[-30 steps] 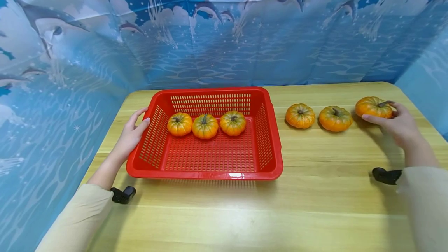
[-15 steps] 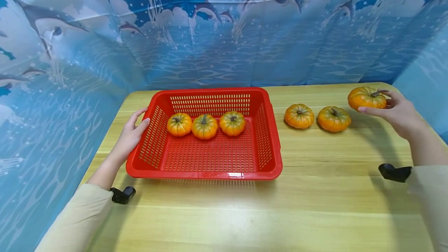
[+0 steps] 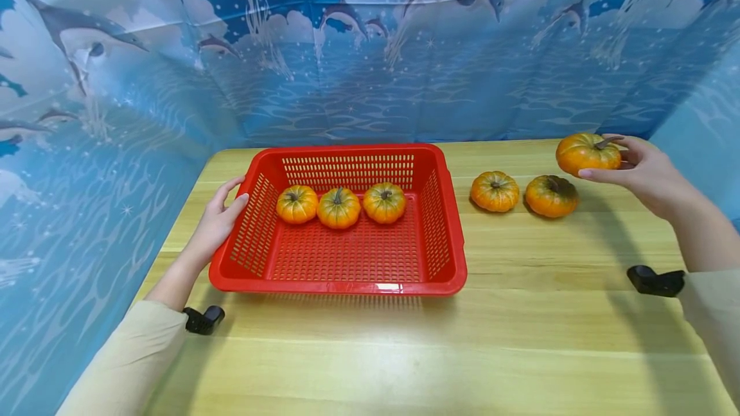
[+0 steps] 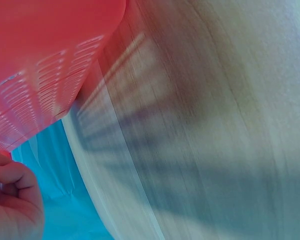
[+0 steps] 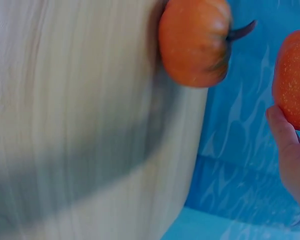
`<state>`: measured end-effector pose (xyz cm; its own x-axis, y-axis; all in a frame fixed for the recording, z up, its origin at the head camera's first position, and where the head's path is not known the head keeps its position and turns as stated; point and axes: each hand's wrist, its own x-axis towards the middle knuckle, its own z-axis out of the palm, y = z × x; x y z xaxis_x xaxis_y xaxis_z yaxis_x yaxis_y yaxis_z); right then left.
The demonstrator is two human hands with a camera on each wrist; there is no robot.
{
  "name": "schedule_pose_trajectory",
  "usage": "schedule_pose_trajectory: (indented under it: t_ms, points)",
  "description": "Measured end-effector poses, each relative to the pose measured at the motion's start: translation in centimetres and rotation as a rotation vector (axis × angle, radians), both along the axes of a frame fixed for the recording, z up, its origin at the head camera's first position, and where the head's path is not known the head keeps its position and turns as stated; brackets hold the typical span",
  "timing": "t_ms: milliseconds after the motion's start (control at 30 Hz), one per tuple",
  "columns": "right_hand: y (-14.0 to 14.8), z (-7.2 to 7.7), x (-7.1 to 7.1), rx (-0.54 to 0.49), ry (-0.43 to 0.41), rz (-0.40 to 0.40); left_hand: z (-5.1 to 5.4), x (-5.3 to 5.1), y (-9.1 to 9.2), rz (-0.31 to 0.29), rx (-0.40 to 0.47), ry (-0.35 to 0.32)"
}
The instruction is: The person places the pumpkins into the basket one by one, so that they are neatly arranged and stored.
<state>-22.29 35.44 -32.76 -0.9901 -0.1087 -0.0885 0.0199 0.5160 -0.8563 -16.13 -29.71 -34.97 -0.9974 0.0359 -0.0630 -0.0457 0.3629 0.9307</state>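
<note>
A red plastic basket stands on the wooden table, with three small orange pumpkins in a row inside it. My left hand grips the basket's left rim; in the left wrist view its curled fingers show beside the slotted wall. My right hand holds a pumpkin above the table at the right, thumb in front and fingers behind near the stem. Below it, one pumpkin lies on the table in shadow, and another pumpkin sits to its left, right of the basket.
The light wooden table reaches back to a blue curtain printed with dolphins and waves. The curtain also hangs along the left and right sides. A black wrist device sits under the right forearm, and a similar device under the left.
The right hand has lifted its pumpkin off the table and carried it up and to the left. The left hand and the basket have stayed put.
</note>
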Motion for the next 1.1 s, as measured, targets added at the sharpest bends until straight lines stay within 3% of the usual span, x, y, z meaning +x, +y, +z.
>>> schedule_pose_trajectory:
  t_ms: [300, 533, 800, 1100]
  points:
    - [-2.6, 1.8, -0.3, 0.069, -0.05, 0.069, 0.1, 0.0, 0.0, -0.006, -0.001, -0.002]
    - [-5.8, 2.9, -0.4, -0.01, -0.047, 0.147, 0.0, 0.2, -0.6, -0.004, 0.017, 0.0]
    - [-9.6, 4.5, 0.0, 0.011, -0.033, 0.214, 0.8, 0.3, -0.2, 0.005, 0.008, -0.029]
    - [-13.4, 5.3, 0.0, -0.086, -0.029, 0.3, -0.1, -0.2, -0.3, -0.01, 0.027, -0.035]
